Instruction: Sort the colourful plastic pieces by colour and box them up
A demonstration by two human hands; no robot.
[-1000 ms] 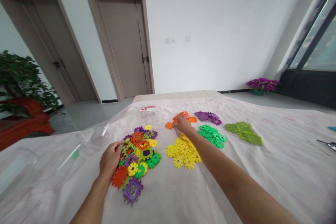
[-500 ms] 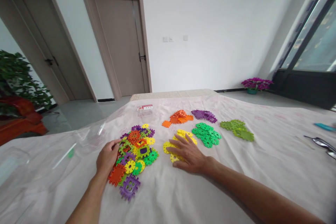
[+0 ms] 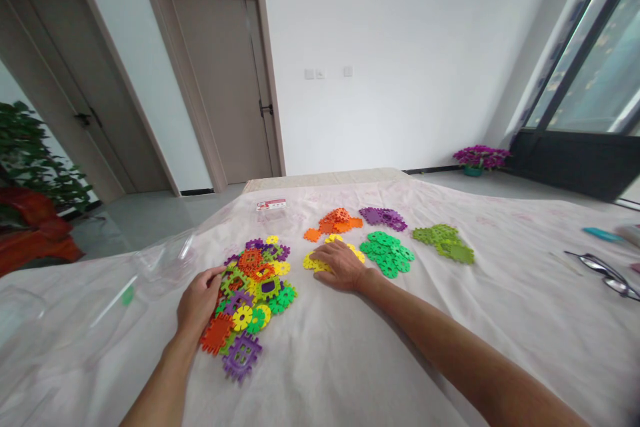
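Surface: white cloth [image 3: 350,360].
R hand [image 3: 340,265]: off orange pile [image 3: 336,220], now flat, open on yellow pile [image 3: 311,261].
L hand [image 3: 197,303]: half-curled at mixed pile [image 3: 255,293], unmoved; hold unclear.

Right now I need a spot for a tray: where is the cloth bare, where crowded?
Bare cloth lies between the light green pile and the glasses, and nearer than the right hand. Crowded: the mixed pile at the left hand.

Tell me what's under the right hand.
Yellow pieces lie under the right hand, showing past its left and far edges. How many the palm covers cannot be seen.
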